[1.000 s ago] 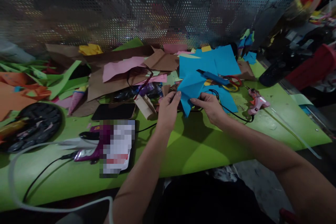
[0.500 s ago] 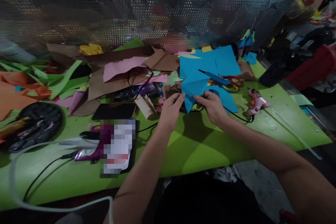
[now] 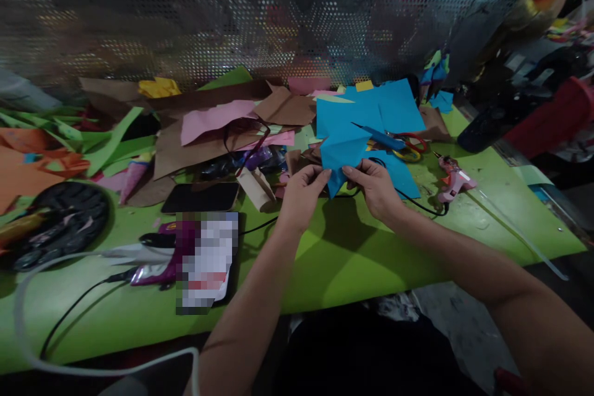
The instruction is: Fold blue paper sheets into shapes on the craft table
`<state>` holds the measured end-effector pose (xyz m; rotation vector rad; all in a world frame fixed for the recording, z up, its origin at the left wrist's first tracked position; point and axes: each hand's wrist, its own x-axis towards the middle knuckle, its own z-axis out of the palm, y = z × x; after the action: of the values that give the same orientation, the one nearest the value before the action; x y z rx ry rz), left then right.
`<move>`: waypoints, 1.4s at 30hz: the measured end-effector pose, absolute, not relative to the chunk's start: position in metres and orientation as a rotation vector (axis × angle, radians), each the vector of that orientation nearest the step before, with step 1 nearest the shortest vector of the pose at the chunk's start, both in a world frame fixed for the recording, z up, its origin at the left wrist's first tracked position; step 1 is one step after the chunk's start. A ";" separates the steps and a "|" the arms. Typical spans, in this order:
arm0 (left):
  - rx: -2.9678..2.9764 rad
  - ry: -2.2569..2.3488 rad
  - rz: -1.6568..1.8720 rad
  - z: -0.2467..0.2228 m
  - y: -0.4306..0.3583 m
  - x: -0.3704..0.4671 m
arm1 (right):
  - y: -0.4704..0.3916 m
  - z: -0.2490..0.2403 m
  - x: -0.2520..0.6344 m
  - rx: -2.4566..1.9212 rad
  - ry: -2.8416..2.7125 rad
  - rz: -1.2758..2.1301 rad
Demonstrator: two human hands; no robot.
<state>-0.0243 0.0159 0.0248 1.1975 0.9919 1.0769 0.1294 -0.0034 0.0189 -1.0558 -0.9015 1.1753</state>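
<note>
A folded piece of blue paper (image 3: 342, 158) is held up over the front half of the green table (image 3: 352, 260). My left hand (image 3: 306, 190) pinches its lower left side between thumb and fingers. On its lower right side, my right hand (image 3: 374, 184) is closed in a similar pinch. Larger blue sheets (image 3: 394, 105) lie just behind, with scissors (image 3: 408, 147) and a blue-handled tool (image 3: 380, 136) on them. A pink glue gun (image 3: 457, 185) rests to the right of my right hand.
Left of my hands are a dark phone (image 3: 200, 198), a brown paper roll (image 3: 256, 189), a purple glue gun (image 3: 162, 266) and a black round tray (image 3: 65, 223). Paper scraps line the back, before a perforated metal panel (image 3: 278, 25). Black cables cross the table.
My left hand has shifted slightly right along the blue paper, closer to my right hand. The paper's lower tip has risen a little. My right hand has hardly moved.
</note>
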 end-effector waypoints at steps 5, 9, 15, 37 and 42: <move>1.199 0.997 1.093 0.024 0.017 -0.025 | -0.004 0.020 0.129 -1.063 -0.905 1.185; 1.223 0.973 1.026 0.022 0.018 -0.026 | -0.004 0.021 0.132 -1.086 -0.891 1.163; 1.248 1.012 1.030 0.019 0.019 -0.026 | -0.002 0.021 0.133 -1.077 -0.891 1.154; 1.260 0.917 0.944 0.028 0.017 -0.027 | -0.003 0.021 0.136 -1.056 -0.896 1.149; 1.222 0.852 1.009 0.027 0.016 -0.028 | -0.005 0.022 0.134 -1.060 -0.987 1.208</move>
<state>-0.0281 0.0164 0.0266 1.2217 0.8518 1.0092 0.1338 -0.0051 0.0218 -1.0596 -0.9875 1.2081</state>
